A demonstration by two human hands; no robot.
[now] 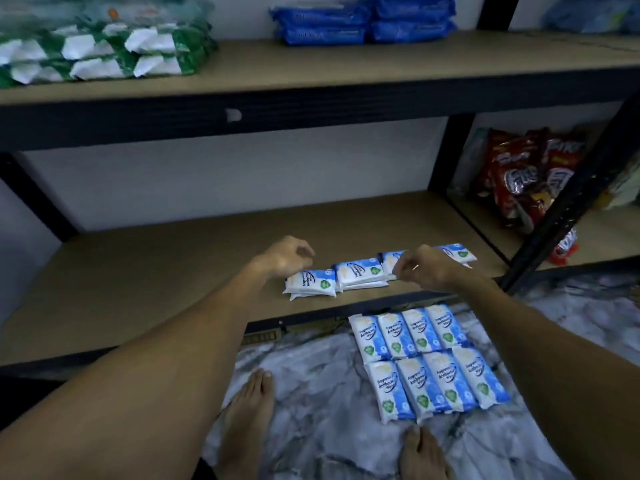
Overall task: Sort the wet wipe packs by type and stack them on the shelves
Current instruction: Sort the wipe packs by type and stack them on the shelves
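A row of blue-and-white wet wipe packs (360,271) lies near the front edge of the lower shelf (145,271). My left hand (287,256) hovers just above the leftmost pack (311,284), fingers loosely curled and holding nothing. Over the packs at the right of the row hangs my right hand (426,268), fingers also curled loosely, with nothing in them. On the marble floor below, several more blue-and-white packs (426,362) lie in two rows. The upper shelf (346,69) carries green-and-white packs (104,53) at left and dark blue packs (363,19) in the middle.
Red snack bags (530,178) fill the neighbouring lower shelf at right, behind a black upright post (568,199). My bare feet (249,420) stand on the marble floor beside the loose packs. Light blue packs (595,12) show at the top right.
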